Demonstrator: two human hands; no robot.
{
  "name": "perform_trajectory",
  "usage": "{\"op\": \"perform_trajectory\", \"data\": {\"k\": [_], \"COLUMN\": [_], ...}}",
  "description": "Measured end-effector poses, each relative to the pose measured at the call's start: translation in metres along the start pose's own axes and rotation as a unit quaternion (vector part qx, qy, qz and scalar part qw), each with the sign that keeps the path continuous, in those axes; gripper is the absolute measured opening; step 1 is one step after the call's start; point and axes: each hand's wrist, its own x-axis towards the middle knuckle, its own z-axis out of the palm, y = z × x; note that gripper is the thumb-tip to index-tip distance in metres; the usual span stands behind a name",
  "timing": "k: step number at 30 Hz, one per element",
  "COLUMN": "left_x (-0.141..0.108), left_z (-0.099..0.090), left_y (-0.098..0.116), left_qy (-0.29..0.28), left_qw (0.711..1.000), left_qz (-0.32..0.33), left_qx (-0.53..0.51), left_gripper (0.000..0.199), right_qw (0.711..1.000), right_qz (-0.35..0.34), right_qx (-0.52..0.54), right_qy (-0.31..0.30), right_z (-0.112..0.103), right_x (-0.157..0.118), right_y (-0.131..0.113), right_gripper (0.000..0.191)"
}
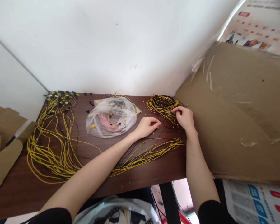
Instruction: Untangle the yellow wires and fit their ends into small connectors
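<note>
My left hand is over the middle of the brown table, thumb and forefinger pinched together. Whatever lies between those fingertips is too thin to make out, though a fine dark wire runs close by. At the right, my right hand has its fingers closed on a wire at the edge of a tangled coil of yellow and black wires. Below both hands stretches a long bundle of yellow and black wires, passing beneath my left forearm. It leads toward a loose heap of wires on the left.
A clear plastic bag with small yellow, black and pink pieces lies mid-table. Black and yellow connectors cluster at the back left. A large cardboard box borders the right, cardboard flaps the left, a white wall the back.
</note>
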Motion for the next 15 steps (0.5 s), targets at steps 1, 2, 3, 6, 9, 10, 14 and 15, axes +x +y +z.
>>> {"op": "perform_trajectory", "data": {"k": [1, 2, 3, 6, 9, 10, 14, 15], "left_x": [0.000, 0.000, 0.000, 0.000, 0.000, 0.001, 0.001, 0.001], "left_z": [0.000, 0.000, 0.000, 0.000, 0.000, 0.000, 0.001, 0.001], "left_y": [0.000, 0.000, 0.000, -0.001, -0.001, -0.002, -0.003, -0.003], "left_qy": [0.000, 0.000, 0.000, 0.002, 0.003, 0.003, 0.002, 0.002], "left_qw": [1.000, 1.000, 1.000, 1.000, 1.000, 1.000, 1.000, 1.000], "left_qz": [0.000, 0.001, 0.002, 0.007, 0.010, 0.011, 0.012, 0.012], "left_qx": [0.000, 0.000, 0.000, 0.002, 0.008, 0.009, 0.014, 0.015], "left_gripper": [0.023, 0.023, 0.023, 0.023, 0.023, 0.023, 0.023, 0.023], "right_qw": [1.000, 0.999, 0.999, 0.997, 0.997, 0.996, 0.992, 0.992], "right_qz": [-0.007, -0.017, -0.027, -0.037, -0.024, -0.023, -0.027, -0.029], "right_qx": [-0.014, -0.029, -0.043, -0.068, -0.071, -0.077, -0.109, -0.109], "right_qy": [-0.004, -0.007, -0.010, -0.023, -0.035, -0.038, -0.050, -0.053], "right_z": [0.000, 0.000, 0.001, 0.006, 0.009, 0.010, 0.011, 0.011], "right_x": [0.000, 0.000, 0.000, 0.001, 0.001, 0.001, 0.000, 0.000], "right_y": [0.000, 0.000, 0.000, 0.002, 0.003, 0.003, 0.001, 0.001], "right_gripper": [0.029, 0.028, 0.027, 0.025, 0.024, 0.023, 0.015, 0.014]}}
